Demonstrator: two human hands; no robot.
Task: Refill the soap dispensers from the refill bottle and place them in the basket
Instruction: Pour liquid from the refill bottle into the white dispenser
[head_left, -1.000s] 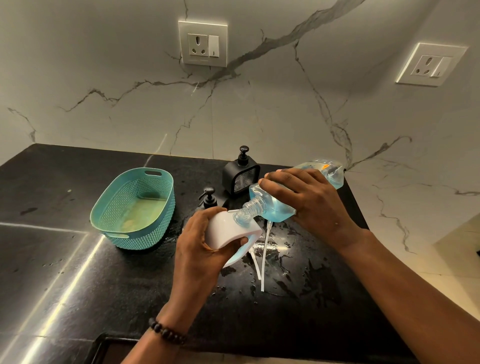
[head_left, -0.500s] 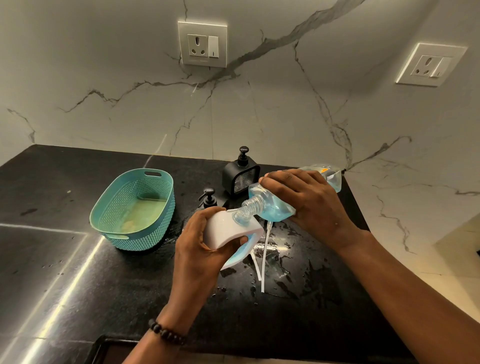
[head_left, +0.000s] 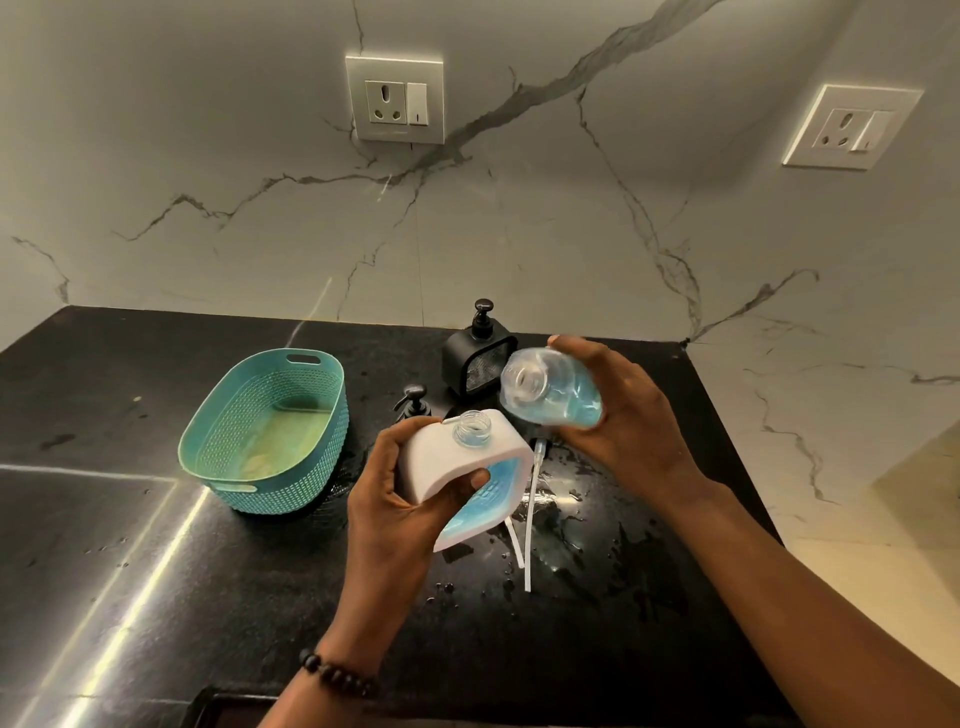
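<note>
At counter centre: left hand (head_left: 395, 514) grasping dispenser (head_left: 457, 467), right hand (head_left: 623, 415) grasping refill bottle (head_left: 550, 395) at 1 o'clock; realign necks closely before tipping.

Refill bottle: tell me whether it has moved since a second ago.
Yes. The refill bottle, gripped by the right hand, has lifted off the white dispenser's neck and swung up toward the black dispenser at the wall; its mouth now faces the camera.
</note>
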